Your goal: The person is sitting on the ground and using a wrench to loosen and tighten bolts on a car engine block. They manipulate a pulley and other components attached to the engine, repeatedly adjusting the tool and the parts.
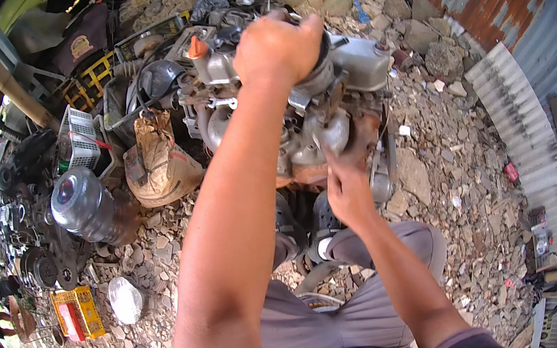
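A greasy engine (221, 121) with grey metal housings stands on the ground in front of me. My left hand (277, 47) is closed in a fist over its far upper part; what the fingers grip there is hidden. Lower down, my right hand (349, 191) is partly closed at the near side, its index finger pointing up against a rounded metal housing (334, 130). Some blur keeps me from telling what lies between those fingers. An orange funnel-shaped cap (197, 46) stands on the engine's left, and a silver wrench (221, 102) lies below it.
Left of the engine are a brown paper sack (162, 165), a clear plastic water jug (83, 205), a white crate (81, 137) and a yellow crate (88, 311). Greasy parts (31, 209) pile farther left. Broken stones (465, 183) cover the ground; corrugated sheets (529, 131) border the right.
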Available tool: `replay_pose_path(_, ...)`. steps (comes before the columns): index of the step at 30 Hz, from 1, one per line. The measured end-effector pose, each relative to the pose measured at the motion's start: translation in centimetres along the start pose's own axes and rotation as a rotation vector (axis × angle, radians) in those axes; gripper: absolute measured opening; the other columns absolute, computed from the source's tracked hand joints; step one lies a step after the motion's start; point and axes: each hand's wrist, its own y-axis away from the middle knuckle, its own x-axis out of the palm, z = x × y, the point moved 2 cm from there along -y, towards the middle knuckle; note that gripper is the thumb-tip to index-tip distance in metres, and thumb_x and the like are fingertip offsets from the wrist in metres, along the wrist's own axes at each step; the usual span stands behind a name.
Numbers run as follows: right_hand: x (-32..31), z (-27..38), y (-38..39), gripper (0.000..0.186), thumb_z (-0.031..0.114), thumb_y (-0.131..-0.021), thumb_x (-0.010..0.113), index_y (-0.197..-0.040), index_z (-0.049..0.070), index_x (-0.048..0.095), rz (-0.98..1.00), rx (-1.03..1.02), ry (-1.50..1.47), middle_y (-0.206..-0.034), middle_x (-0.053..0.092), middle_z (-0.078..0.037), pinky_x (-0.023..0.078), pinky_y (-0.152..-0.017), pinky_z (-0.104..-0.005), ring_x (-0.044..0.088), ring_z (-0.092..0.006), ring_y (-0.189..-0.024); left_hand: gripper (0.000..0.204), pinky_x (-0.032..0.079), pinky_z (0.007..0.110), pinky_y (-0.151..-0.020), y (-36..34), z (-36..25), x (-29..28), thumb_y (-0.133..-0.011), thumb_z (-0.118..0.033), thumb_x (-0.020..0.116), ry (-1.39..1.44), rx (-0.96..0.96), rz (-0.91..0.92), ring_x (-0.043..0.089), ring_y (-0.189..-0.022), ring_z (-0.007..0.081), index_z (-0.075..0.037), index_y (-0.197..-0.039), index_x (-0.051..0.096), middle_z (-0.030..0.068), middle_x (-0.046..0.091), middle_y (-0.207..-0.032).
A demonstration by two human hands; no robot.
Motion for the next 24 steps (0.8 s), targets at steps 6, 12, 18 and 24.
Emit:
replay_pose_path(6, -3.0, 1.7, -0.4, 0.046, 0.0, -0.087, 0.059, -0.131, 0.013, 0.066, 0.047, -0.003, 0.032, -0.08, 0.066, -0.022, 0.052, -0.076, -0.0408, 0.067, -0.0344, -0.074, 0.062, 0.046, 0.044, -0.103, 0.1, 0.6, 0.5, -0.08, -0.054, 0.054, -0.006, -0.032, 0.006, 0.061, -0.12, 0.0363, -0.012, -0.123, 0.07, 0.02, 0.067, -0.125)
replay_pose_path(12, -7.5, 3.8, -5.9, 0.036, 0.008, -0.089, 0.06, -0.122, 0.019, 0.071, 0.288, -0.06, 0.337, -0.082, 0.066, -0.024, 0.053, -0.07, -0.0493, 0.067, -0.0404, -0.079, 0.062, 0.048, 0.044, -0.101, -0.1, 0.3, 0.2, -0.081, -0.054, 0.054, 0.009, -0.043, 0.056, 0.062, -0.119, 0.0343, -0.013, -0.126, 0.069, 0.0187, 0.067, -0.126)
replay_pose_path(18, -7.4, 6.1, -7.8, 0.038, 0.005, -0.087, 0.057, -0.121, 0.015, 0.071, 0.363, -0.16, 0.535, -0.094, 0.069, -0.025, 0.053, -0.079, -0.0492, 0.068, -0.0405, -0.088, 0.062, 0.048, 0.044, -0.103, 0.1, 0.1, -0.2, -0.081, -0.052, 0.054, 0.003, -0.054, 0.074, 0.062, -0.12, 0.0343, -0.011, -0.126, 0.068, 0.0186, 0.066, -0.126)
replay_pose_path(24, -11.3, 4.7, -7.8, 0.037, 0.003, -0.089, 0.054, -0.122, 0.009, 0.07, 0.371, 0.07, 0.498, -0.103, 0.069, -0.025, 0.054, -0.086, -0.0456, 0.068, -0.0407, -0.096, 0.06, 0.048, 0.044, -0.101, 0.2, 0.2, -0.1, -0.082, -0.052, 0.054, 0.015, -0.047, 0.109, 0.062, -0.119, 0.0335, -0.011, -0.122, 0.07, 0.0177, 0.067, -0.126)
